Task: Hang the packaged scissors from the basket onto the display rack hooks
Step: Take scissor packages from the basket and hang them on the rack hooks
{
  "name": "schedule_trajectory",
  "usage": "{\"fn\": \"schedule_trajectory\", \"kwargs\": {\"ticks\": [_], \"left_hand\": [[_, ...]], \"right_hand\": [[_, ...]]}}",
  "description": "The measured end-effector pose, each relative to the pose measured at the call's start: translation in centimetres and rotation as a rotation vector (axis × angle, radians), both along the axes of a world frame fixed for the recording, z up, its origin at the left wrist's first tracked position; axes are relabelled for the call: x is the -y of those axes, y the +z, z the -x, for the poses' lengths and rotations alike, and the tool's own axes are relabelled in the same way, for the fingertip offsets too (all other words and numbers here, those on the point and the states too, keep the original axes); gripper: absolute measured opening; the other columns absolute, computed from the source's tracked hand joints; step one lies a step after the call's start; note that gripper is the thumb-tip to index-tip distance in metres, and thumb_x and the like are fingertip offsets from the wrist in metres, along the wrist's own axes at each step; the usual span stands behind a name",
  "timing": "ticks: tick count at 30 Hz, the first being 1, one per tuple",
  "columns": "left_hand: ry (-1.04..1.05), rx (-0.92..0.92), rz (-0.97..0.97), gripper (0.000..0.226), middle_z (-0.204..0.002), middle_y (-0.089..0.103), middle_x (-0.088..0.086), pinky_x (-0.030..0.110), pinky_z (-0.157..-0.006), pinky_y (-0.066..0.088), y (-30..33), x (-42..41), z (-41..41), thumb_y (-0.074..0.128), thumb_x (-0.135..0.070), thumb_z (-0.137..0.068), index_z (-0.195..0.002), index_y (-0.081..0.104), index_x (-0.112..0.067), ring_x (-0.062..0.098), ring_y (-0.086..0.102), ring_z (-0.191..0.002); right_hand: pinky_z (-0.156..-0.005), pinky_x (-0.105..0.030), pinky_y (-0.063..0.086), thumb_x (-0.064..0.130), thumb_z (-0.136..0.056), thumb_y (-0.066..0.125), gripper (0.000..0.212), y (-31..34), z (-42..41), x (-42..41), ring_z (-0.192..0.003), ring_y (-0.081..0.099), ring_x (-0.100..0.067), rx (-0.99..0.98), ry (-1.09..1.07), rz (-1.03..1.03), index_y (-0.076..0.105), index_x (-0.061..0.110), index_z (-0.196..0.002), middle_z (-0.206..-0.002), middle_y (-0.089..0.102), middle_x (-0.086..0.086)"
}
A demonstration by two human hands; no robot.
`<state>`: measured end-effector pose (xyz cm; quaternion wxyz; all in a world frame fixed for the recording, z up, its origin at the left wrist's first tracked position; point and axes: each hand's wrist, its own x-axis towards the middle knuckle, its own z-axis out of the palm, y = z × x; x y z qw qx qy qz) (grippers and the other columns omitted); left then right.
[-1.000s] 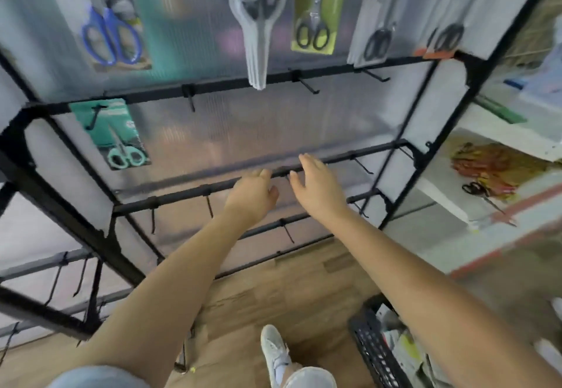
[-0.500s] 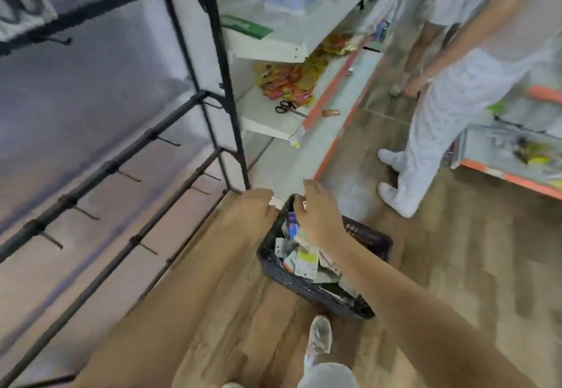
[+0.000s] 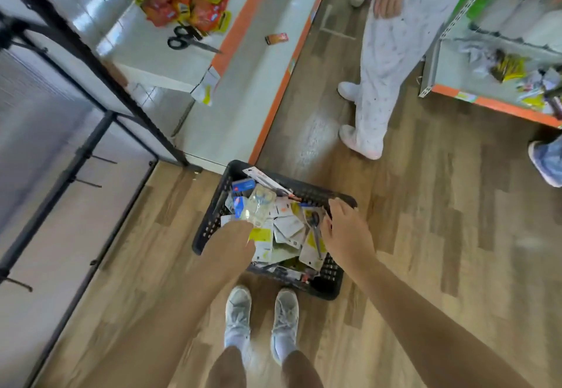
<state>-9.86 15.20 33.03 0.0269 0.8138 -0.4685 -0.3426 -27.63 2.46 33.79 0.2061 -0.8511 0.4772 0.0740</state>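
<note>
A black plastic basket (image 3: 330, 278) sits on the wood floor just ahead of my feet, filled with several packaged scissors (image 3: 287, 229). My left hand (image 3: 232, 240) is at the basket's left side, its fingers closed around a clear blister pack of scissors (image 3: 258, 205) that sticks up above the pile. My right hand (image 3: 345, 231) hovers over the right side of the basket with fingers spread and nothing in it. The black display rack (image 3: 91, 144) stands to the left, with bare hooks (image 3: 103, 160) on its lower bars.
Another person in white trousers (image 3: 383, 77) stands beyond the basket. A white shelf with orange trim (image 3: 240, 22) holds loose black scissors (image 3: 188, 39) and snack packs. A second shelf unit (image 3: 486, 101) is at the right. My grey shoes (image 3: 261, 317) are below the basket.
My view swung from the rack down to the basket. Both hands dropped from the rack bar into the basket, and my left hand closed on a clear pack.
</note>
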Motion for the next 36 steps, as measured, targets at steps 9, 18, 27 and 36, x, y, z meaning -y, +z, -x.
{"fn": "schedule_trajectory", "kwargs": {"ticks": [9, 18, 27, 36], "left_hand": [[-0.071, -0.082, -0.211, 0.012, -0.101, 0.056, 0.01, 0.034, -0.074, 0.038, -18.6, 1.2, 0.5, 0.041, -0.02, -0.096, -0.087, 0.043, -0.012, 0.027, 0.053, -0.1], [0.08, 0.029, -0.334, 0.053, -0.138, 0.039, 0.012, 0.037, -0.097, 0.038, -32.2, 2.4, 1.6, 0.048, -0.046, -0.092, -0.128, 0.043, -0.007, 0.026, 0.038, -0.127], [0.237, 0.116, -0.401, 0.101, -0.156, -0.01, 0.019, 0.044, -0.117, 0.011, -40.0, 6.0, 3.2, 0.052, -0.055, -0.088, -0.147, -0.007, 0.002, 0.034, -0.003, -0.145], [0.287, 0.16, -0.424, 0.108, -0.152, -0.018, 0.028, 0.047, -0.116, -0.003, -44.1, 6.3, 3.4, 0.053, -0.052, -0.088, -0.141, -0.017, 0.01, 0.04, -0.014, -0.143]], "right_hand": [[-0.094, -0.034, 0.043, 0.018, -0.095, 0.047, 0.042, -18.5, 1.0, -2.0, -0.111, 0.055, -0.026, -0.076, 0.018, -0.132, 0.045, 0.004, -0.134, -0.123, 0.057, -0.01], [-0.104, -0.035, 0.038, 0.02, -0.096, 0.043, 0.048, -32.6, 0.8, -3.3, -0.125, 0.047, -0.026, -0.197, -0.053, -0.288, 0.038, 0.005, -0.141, -0.14, 0.046, -0.01], [-0.103, -0.032, 0.037, 0.022, -0.097, 0.044, 0.049, -40.3, 1.1, -2.7, -0.13, 0.04, -0.024, -0.18, -0.199, -0.39, 0.033, 0.005, -0.141, -0.142, 0.04, -0.01], [-0.117, -0.042, 0.005, 0.027, -0.097, 0.042, 0.072, -45.9, -1.1, -2.3, -0.144, -0.005, -0.038, -0.323, -0.483, -0.435, -0.002, 0.001, -0.148, -0.154, -0.007, -0.026]]}}
